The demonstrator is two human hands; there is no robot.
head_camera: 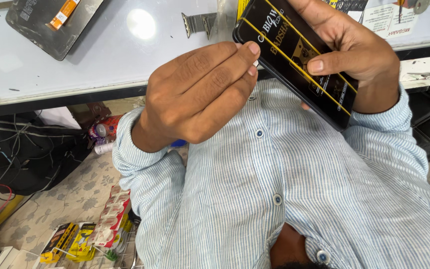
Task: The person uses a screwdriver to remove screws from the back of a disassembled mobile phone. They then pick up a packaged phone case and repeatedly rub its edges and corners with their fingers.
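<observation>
A flat black rectangular phone-sized slab with yellow lines across its glossy face point(297, 57) sits tilted in the upper middle of the frame, held off the white desk point(100, 55) and close to the striped light-blue shirt. The right hand point(354, 50), at the upper right, grips it: thumb pressed flat on the face, fingers wrapped behind the far edge. The left hand point(200, 94), at the centre, is curled with its fingers pressed together, and the fingertips meet the slab's lower-left edge near a corner, seemingly picking or pinching at it; what lies under the tips is hidden.

At the upper left of the frame lies a dark grey flat tablet-like device point(41, 27) with an orange strip on it, and a metal mesh watch strap point(197, 22) lies at the top centre.

The risk I judge: the slab hangs in the air on one hand's hold alone. A hard pull from the left fingertips at the corner could twist it out of that hold and drop it to the patterned floor point(65, 199), or bend or crack a thin layer if one is being lifted.
</observation>
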